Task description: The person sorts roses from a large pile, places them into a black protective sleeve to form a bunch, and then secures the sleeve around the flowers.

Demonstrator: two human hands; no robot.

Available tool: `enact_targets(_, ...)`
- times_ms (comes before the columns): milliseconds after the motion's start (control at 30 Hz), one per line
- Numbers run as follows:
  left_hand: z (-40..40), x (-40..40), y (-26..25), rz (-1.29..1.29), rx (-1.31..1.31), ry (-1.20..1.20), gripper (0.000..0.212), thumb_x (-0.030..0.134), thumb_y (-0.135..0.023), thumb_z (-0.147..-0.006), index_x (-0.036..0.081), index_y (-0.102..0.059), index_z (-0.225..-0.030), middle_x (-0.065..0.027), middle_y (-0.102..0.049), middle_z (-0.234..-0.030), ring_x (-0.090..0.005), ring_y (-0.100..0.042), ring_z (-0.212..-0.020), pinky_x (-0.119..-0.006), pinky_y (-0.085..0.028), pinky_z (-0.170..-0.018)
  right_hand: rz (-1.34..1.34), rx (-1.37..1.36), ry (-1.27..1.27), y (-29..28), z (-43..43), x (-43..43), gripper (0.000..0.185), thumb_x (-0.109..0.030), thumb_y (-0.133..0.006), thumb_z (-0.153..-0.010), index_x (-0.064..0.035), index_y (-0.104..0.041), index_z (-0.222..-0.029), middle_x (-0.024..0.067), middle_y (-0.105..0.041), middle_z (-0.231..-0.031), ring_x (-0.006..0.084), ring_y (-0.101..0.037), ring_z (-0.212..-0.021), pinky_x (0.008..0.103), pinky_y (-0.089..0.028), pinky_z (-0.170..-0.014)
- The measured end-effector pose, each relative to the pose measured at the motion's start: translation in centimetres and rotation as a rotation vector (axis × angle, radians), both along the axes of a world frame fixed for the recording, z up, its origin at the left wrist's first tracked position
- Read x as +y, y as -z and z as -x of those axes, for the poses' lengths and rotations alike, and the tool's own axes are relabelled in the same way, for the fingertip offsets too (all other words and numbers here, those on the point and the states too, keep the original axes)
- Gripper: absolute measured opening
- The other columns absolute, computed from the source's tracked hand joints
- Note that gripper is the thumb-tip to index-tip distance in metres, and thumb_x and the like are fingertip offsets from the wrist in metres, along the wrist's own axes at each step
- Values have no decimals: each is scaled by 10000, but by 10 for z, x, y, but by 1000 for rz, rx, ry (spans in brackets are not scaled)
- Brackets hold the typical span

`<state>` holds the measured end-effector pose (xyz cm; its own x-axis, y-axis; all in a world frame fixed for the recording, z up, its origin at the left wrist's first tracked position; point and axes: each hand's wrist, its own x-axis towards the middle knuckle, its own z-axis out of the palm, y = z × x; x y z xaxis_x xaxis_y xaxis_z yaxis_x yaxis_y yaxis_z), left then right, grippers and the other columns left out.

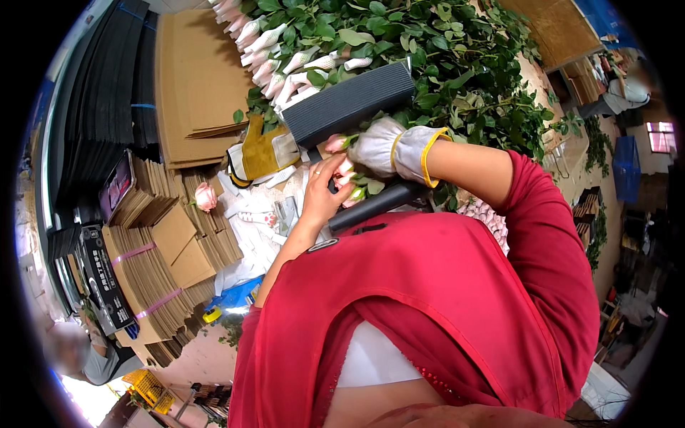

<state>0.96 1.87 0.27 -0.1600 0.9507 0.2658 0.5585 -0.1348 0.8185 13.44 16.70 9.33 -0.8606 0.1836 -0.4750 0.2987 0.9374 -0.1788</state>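
Observation:
My left hand [322, 191], bare and with a ring on one finger, has its fingers around pale pink rose heads [344, 170]. My right hand [379, 147], in a white work glove with yellow trim, is at the stems and leaves just behind these heads; its fingers are mostly hidden. The roses lie between a black ribbed block [350, 104] and a black rounded bar [377, 206] near my body. A yellow and white work glove [270, 152] lies left of the block. Further left, a single pink rose [205, 197] rests on stacked cardboard.
Many roses in white net sleeves [267, 40] lie beyond the block, with leafy stems [455, 53] spreading right. Cardboard sheets [198, 80], bundled cardboard pieces [160, 273], white paper strips [246, 241] and a yellow tape measure [212, 314] are on the left. Other people are at both edges.

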Motion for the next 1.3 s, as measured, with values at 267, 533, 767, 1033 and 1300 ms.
enact_targets(267,3,-3,-9,54,-17,49,493,99,-746,-664,37,-606,-1132,-121,-613,-1132,-298,-542,-1098,-374,-404,-947,159,-47,259,-21,0,-9,299,-271,-655,-754,-102,-665,-1001,150,-680,-882,311,-668,-793,382,-524,-698)
enact_targets(533,-2,-9,14,-86,32,-53,486,156,-795,-636,111,-659,-1100,-111,-483,-1014,-275,-464,-943,-357,-423,-832,-14,75,217,1,8,1,237,-204,-585,-768,-71,-652,-953,166,-680,-867,334,-667,-831,437,-527,-711)
enact_targets(767,10,2,3,-41,6,37,434,170,-798,-639,93,-646,-1038,-161,-488,-1198,-339,-480,-1118,-401,-414,-937,-110,88,97,-3,14,-5,209,-165,-592,-773,-72,-643,-952,163,-679,-894,322,-669,-846,438,-534,-693)
enact_targets(1033,86,-34,-49,-119,-126,-278,63,70,-674,-793,21,-684,-832,-98,-688,-936,-215,-650,-885,-316,-491,-829,-142,41,107,5,11,-6,198,-177,-556,-786,-66,-627,-933,176,-675,-876,350,-664,-822,468,-523,-682)
enact_targets(1300,247,-81,-136,-270,838,-1218,368,134,-575,-860,9,-537,-1203,-164,-621,-1047,-313,-478,-1107,-396,-386,-940,-142,114,64,10,11,-2,187,-179,-503,-832,-61,-617,-921,165,-673,-845,358,-657,-784,458,-520,-646)
